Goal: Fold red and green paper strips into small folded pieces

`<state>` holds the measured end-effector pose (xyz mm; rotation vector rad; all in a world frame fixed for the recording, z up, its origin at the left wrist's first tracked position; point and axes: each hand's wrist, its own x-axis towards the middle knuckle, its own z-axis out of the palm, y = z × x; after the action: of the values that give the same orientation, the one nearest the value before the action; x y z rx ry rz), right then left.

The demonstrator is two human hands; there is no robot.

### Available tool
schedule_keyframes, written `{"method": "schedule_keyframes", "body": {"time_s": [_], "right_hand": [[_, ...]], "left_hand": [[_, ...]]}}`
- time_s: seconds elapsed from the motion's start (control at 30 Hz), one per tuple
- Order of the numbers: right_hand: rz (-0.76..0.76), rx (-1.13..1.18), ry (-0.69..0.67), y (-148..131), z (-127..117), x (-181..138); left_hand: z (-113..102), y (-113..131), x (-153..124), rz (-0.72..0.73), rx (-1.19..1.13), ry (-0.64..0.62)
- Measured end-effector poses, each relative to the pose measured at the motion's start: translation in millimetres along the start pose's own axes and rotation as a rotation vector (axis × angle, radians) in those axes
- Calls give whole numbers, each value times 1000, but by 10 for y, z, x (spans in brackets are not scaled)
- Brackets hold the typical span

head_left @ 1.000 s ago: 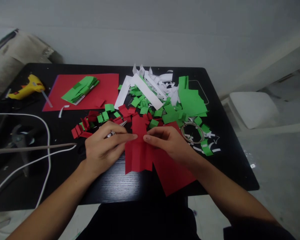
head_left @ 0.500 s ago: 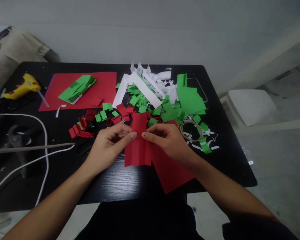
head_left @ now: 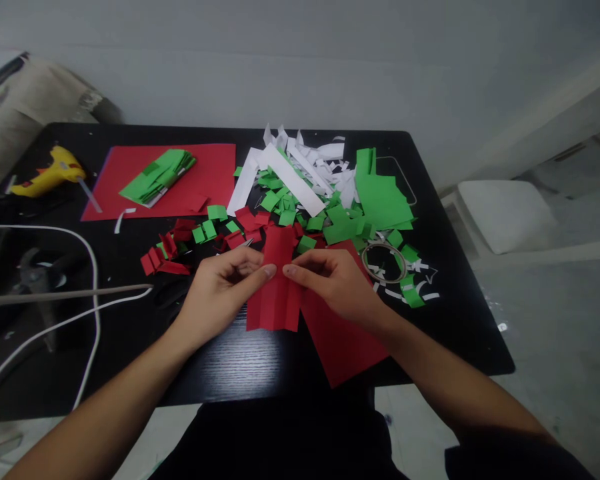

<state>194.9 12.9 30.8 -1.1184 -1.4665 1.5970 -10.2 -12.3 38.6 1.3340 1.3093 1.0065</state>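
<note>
A creased red paper strip (head_left: 275, 303) is held upright over the near middle of the table. My left hand (head_left: 223, 283) pinches its left edge between thumb and fingers. On the opposite edge, my right hand (head_left: 333, 277) pinches it in the same way, the two thumbs close together on the front. Lengthwise folds run down the strip, and its lower end hangs loose. A larger red paper sheet (head_left: 337, 333) lies on the table below my right hand. Just beyond the strip are small cut red paper pieces (head_left: 247, 219), and a pointed metal tip shows by my left fingers.
Green squares (head_left: 275, 200) and white paper strips (head_left: 293, 180) are heaped at the back. A green sheet (head_left: 383, 200) and a ring (head_left: 384, 262) sit right. At left are a yellow glue gun (head_left: 53, 175), pliers (head_left: 37, 280), a white cable (head_left: 96, 267) and folded green paper (head_left: 160, 177) on red paper.
The lower end of the red strip has swung slightly left. Both hands keep the same pinch on it, and the view has shifted a little.
</note>
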Motion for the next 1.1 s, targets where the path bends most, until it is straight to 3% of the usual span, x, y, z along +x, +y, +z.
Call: {"method": "schedule_keyframes", "body": {"time_s": [0.2,0.4,0.57,0.73,1.1], "right_hand": [[-5,-46,-10,-30,-45,-4],[22,36,38,-39,-140,36],[28,116,34,-12,-27,28],[-9,41,15,27,73,1],[-42,26,15,44,92,-18]], "left_hand": [[-14,7,1,37,16,67],[-146,-32,34,3,8,245],[-45,9,12,17,0,112],[47,-7,-6,-16,-32,3],[40,-87,-3,-6,-24,8]]}}
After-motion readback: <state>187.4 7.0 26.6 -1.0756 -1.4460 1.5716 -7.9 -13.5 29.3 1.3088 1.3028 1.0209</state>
